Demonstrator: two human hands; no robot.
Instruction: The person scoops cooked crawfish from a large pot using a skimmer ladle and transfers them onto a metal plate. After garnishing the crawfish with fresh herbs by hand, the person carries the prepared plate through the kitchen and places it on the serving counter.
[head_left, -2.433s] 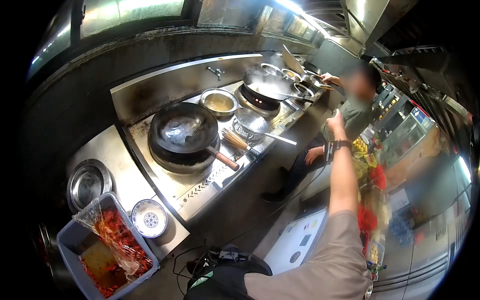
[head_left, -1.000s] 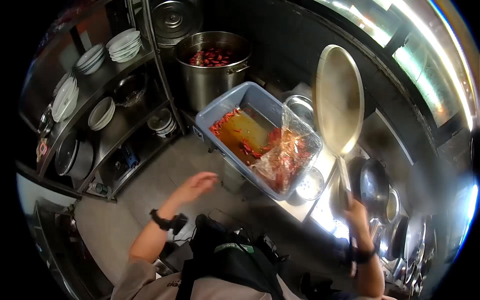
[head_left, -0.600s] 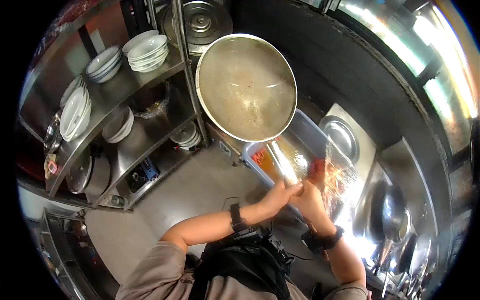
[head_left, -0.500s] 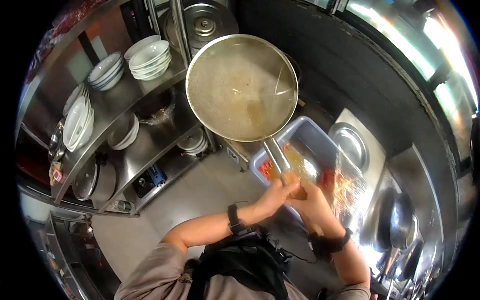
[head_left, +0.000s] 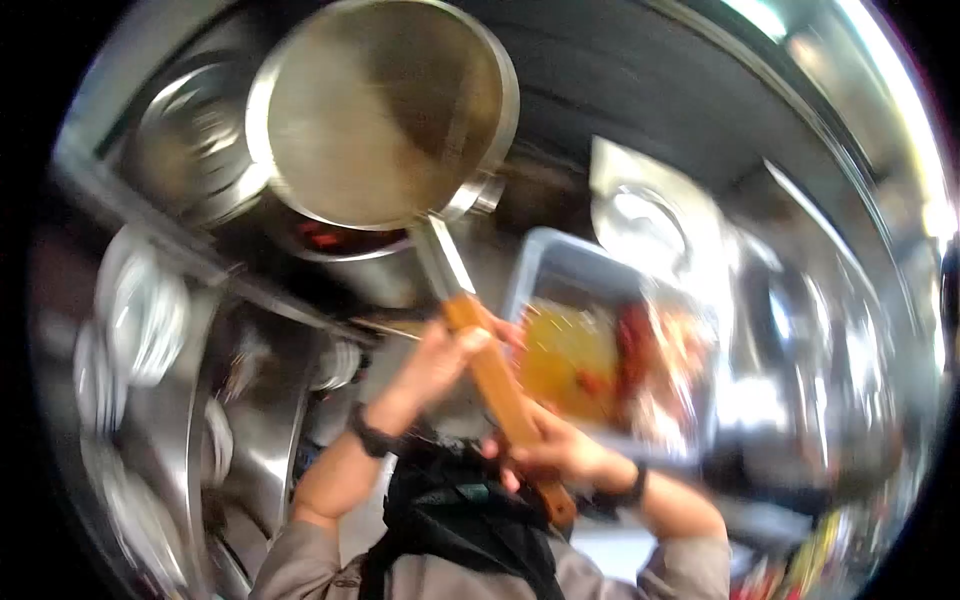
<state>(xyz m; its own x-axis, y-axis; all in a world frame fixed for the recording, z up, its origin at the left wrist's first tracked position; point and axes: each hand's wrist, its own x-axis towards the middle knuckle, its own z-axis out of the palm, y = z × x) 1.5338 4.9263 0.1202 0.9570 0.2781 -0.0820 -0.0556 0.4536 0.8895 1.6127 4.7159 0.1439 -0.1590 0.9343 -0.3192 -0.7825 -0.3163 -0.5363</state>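
1. Hands shifted since 0.5 s ago: then bunched together on the strainer [head_left: 380, 110], now spread apart along its wooden handle [head_left: 497, 385]. View blurred by camera motion.
2. Shelf rack [head_left: 172, 415], left: white bowls [head_left: 148, 312] stacked near its upper edge.
3. Bench [head_left: 612, 172], right of centre: pale top; round steel dish [head_left: 645, 225] on it, near the far corner.
4. Stockpot [head_left: 385, 280], between rack and bench: red contents visible beyond the strainer's lower rim.
5. Blue-grey tub [head_left: 575, 262], at the bench's near edge: yellow-orange liquid [head_left: 570, 350] on its left side, red chillies under clear plastic sheet [head_left: 685, 370] on its right.
6. Strainer: round head above the stockpot, hiding much of its mouth; contact with the rim cannot be told.
7. Right hand [head_left: 562, 447]: fingers curled round the handle near its lower end.
8. Left hand [head_left: 438, 360]: closed on the handle's upper part, near the metal neck [head_left: 442, 255].
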